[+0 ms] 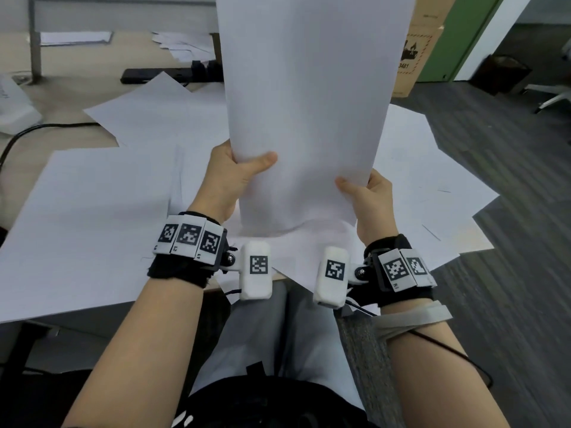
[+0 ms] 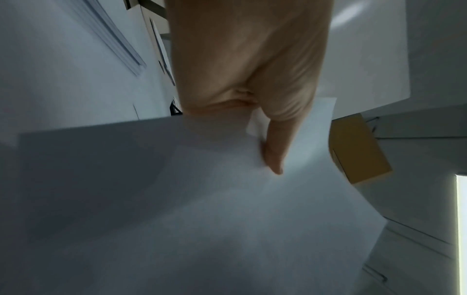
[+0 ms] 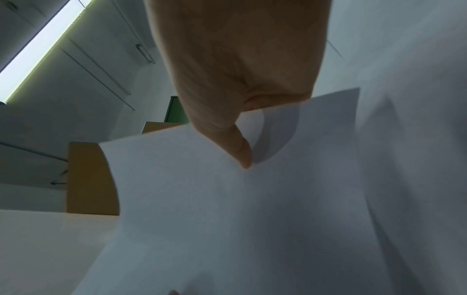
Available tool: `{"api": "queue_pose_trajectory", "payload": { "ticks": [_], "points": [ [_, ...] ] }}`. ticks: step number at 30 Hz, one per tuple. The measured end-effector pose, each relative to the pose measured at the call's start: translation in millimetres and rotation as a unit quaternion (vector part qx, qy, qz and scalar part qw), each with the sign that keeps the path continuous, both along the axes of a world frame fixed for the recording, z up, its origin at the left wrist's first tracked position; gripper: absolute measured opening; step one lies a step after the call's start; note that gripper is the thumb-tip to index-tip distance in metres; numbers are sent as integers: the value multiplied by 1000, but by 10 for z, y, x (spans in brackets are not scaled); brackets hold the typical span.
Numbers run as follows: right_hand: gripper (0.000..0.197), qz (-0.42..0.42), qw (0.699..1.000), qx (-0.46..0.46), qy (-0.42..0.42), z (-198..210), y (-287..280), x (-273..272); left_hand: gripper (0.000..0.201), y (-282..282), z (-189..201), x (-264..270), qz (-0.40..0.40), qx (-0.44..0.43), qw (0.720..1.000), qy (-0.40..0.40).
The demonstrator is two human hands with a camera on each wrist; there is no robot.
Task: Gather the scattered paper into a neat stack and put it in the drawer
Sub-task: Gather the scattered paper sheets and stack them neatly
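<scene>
Two hands hold a sheaf of white paper (image 1: 306, 118) upright over the near edge of a desk (image 1: 61, 91), its bottom edge resting on the loose sheets (image 1: 92, 205) fanned out beneath; from the head view, the left hand (image 1: 228, 180) pinches the sheaf's left edge, thumb on the near face, while the right hand (image 1: 367, 196) pinches the right edge the same way. No drawer can be made out, and more sheets lie far left beside a black power strip (image 1: 173, 74), with a cardboard box (image 1: 420, 54) standing far right. Light, thin and limp, the sheaf likely bows unless taken by both long edges low down, and smooth faces may let sheets slide apart. The left wrist view adds what the head view hides: the thumb (image 2: 274, 151) pressed flat on the paper's near face, and a layered stack edge at upper left. The right wrist view shows that hand's thumb tip (image 3: 243, 153) pinching close to the edge, where one sheet curls away from the rest; the fingers behind stay hidden in every view.
</scene>
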State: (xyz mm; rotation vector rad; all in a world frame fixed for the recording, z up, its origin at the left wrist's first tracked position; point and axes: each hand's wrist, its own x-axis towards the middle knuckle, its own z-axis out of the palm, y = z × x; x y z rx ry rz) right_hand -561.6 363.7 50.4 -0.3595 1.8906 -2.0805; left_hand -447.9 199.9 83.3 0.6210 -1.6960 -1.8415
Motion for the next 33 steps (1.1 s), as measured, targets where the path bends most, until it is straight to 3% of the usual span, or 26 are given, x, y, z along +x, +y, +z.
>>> {"api": "queue_pose_trajectory", "payload": {
  "ticks": [5,8,12,15,23,29,33],
  "points": [
    [22,0,1000,-9,-4,-20,32,64,12,-43,-32,73,1,-22,999,-29],
    [29,-10,1000,3,-8,-61,56,99,6,-44,-36,90,46,-40,998,-26],
    [45,-122,983,135,-10,-169,150,53,20,-82,-26,139,146,-57,988,-11],
    [55,-138,970,199,-24,-187,230,68,14,-140,-113,221,196,-46,979,-33],
    [53,-133,980,91,-116,-158,296,185,12,29,-257,309,202,-21,975,-90],
    [65,-166,975,50,-141,-179,263,246,13,104,-376,304,175,23,974,-140],
    [66,-144,977,40,-151,-200,240,283,16,64,-400,297,164,32,973,-159]
  ]
}}
